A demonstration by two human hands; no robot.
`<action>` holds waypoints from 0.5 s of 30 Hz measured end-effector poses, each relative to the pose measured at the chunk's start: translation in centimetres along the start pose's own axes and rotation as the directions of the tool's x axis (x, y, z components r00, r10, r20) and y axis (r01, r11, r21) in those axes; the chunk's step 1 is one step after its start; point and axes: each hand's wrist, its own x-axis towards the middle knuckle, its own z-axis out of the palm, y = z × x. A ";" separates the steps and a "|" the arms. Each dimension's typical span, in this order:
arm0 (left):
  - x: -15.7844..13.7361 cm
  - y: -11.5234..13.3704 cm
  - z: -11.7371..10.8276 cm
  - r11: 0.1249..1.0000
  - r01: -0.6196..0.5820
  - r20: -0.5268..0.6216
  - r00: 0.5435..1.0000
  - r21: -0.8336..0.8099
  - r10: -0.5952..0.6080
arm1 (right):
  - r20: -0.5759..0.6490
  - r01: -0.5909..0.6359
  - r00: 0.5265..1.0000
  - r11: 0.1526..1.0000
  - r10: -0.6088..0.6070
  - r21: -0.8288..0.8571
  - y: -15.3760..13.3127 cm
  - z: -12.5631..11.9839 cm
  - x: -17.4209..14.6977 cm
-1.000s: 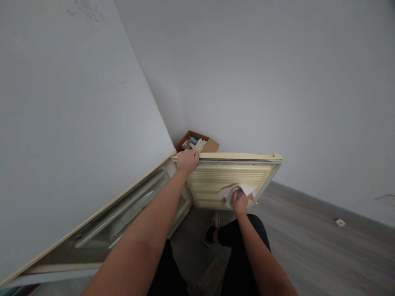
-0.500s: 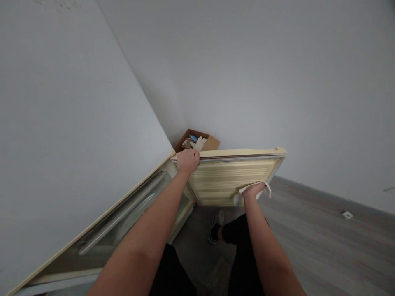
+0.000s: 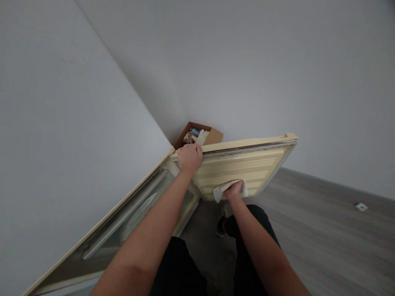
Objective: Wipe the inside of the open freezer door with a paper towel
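Hands working apart, left hand [image 3: 190, 157] clamped on the cream ribbed metal-edged door's [image 3: 247, 166] top edge at 12 o'clock, right hand [image 3: 233, 190] pressing a white crumpled cloth [image 3: 219, 191] against its inner face, risks swinging the door should the grip slacken.

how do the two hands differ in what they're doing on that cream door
The left hand grips the top edge of the cream door, fingers curled over the rim; the right hand sits lower, pressed flat against the ribbed inner face. The left hand is bare on the door; the right hand has a white cloth under it. Both touch the same open door.
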 end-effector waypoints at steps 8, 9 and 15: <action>-0.6 0.3 -0.1 1.000 0.005 -0.065 0.998 -0.027 -0.007 | 0.143 -0.190 0.974 0.977 0.176 0.093 5.3 5.6 -4.7; -0.6 0.4 -0.2 1.000 0.004 -0.072 0.997 -0.028 -0.006 | 0.135 -0.208 0.972 0.972 0.194 0.107 5.6 6.1 -5.0; -0.3 0.6 -0.2 0.999 0.011 -0.042 0.999 -0.037 -0.012 | 0.104 -0.248 0.967 0.957 0.234 0.148 9.4 6.1 -6.1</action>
